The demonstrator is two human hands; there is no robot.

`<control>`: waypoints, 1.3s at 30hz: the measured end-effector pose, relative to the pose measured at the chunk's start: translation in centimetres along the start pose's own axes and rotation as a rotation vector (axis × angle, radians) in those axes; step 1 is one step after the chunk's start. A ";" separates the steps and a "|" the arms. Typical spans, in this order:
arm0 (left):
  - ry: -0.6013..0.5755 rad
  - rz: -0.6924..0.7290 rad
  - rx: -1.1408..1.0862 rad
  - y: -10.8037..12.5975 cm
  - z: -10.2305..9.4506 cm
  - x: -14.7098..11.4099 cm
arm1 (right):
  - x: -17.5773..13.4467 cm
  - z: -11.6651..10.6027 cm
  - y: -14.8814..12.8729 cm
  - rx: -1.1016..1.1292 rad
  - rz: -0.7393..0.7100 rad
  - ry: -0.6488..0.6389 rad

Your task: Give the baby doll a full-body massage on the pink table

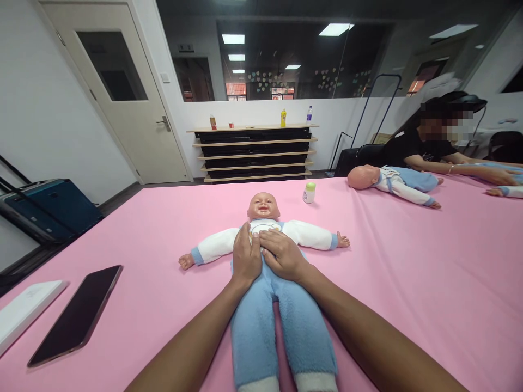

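Note:
A baby doll (263,209) lies on its back with its head away from me and its arms spread out. It wears a white top and fluffy blue trousers (254,326). My left hand (247,256) rests on the left side of its belly, fingers stretched towards the chest. From the other side, my right hand (284,253) lies flat on the belly, fingertips touching or nearly touching my left thumb. Both hands are open, and neither grasps anything. Part of the doll's top is hidden beneath them.
On the pink-covered table (155,228) are a phone (77,316), a white box-like item (28,310) and a small green-capped bottle (309,193). Another doll (402,182) lies at the right, near a co-worker (433,141). Behind stands a stack of black-and-wood tables (253,149) holding bottles.

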State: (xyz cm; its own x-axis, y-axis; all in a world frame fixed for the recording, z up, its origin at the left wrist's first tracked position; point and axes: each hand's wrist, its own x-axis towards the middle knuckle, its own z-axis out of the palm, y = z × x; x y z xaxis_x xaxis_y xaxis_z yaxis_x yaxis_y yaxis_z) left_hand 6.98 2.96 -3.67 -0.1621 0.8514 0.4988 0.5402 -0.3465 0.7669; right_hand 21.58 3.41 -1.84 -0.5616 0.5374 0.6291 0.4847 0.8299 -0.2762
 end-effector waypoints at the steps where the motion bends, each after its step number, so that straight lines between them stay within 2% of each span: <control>1: 0.017 0.022 0.007 0.1 -0.1 -0.1 | 0.0 0.0 0.1 -0.004 0.016 -0.015; 5: 0.052 0.179 0.026 0.7 -0.4 -0.5 | 0.1 0.1 0.4 -0.046 0.138 -0.032; 11: -0.015 0.379 0.024 1.0 -0.7 -0.8 | 0.2 0.4 0.7 -0.118 0.351 0.017; 16: -0.170 0.473 0.040 1.2 -1.0 -0.7 | -0.2 1.0 1.0 -0.174 0.548 0.178; 20: -0.330 0.478 0.110 1.2 -1.0 -0.3 | -0.6 1.1 0.9 -0.182 0.606 0.347; 23: -0.377 0.427 0.185 1.2 -0.7 0.1 | -0.8 1.0 0.6 -0.152 0.528 0.449; 27: -0.370 0.367 0.215 0.8 -0.2 0.4 | -1.0 0.6 0.0 -0.042 0.328 0.452; 33: -0.223 0.165 0.204 0.0 0.3 0.5 | -0.8 0.3 -0.2 0.062 0.086 0.253; 36: -0.103 0.063 0.141 -0.3 0.3 0.4 | -0.4 0.3 0.0 0.061 0.022 0.122; 39: -0.010 0.020 0.093 -0.3 0.2 0.2 | 0.0 0.5 0.3 0.035 0.020 0.024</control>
State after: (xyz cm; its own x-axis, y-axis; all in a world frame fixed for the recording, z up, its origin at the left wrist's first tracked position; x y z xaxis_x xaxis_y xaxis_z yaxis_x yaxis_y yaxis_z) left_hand 6.91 3.27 -3.91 -0.1425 0.8490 0.5088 0.6174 -0.3256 0.7162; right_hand 21.40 3.75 -2.24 -0.5360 0.5503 0.6402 0.4718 0.8241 -0.3133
